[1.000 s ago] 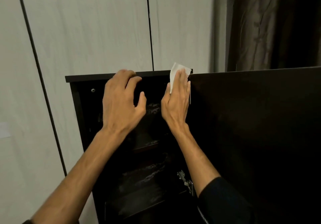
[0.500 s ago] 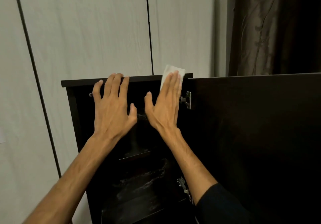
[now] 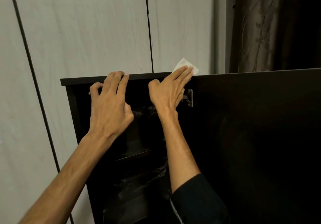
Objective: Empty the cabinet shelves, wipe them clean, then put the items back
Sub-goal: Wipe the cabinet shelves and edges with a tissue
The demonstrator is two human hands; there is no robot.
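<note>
A dark brown cabinet (image 3: 81, 80) stands against a pale panelled wall, its door (image 3: 257, 128) swung open to the right. My right hand (image 3: 171, 89) presses a white wipe (image 3: 184, 64) onto the cabinet's top edge near the right corner, fingers straight. My left hand (image 3: 109, 105) hooks its fingertips over the top panel's front edge, fingers bent. Inside, dusty dark shelves (image 3: 133, 154) show between my forearms; no items are visible on them.
A metal hinge (image 3: 190, 97) sits on the door just right of my right hand. A dark patterned curtain (image 3: 260, 25) hangs at the upper right behind the door. Pale wall panels (image 3: 86, 29) rise behind the cabinet.
My right hand slid the wipe right along the top edge toward the corner. My left hand's fingers went from flat to curled over the front edge.
</note>
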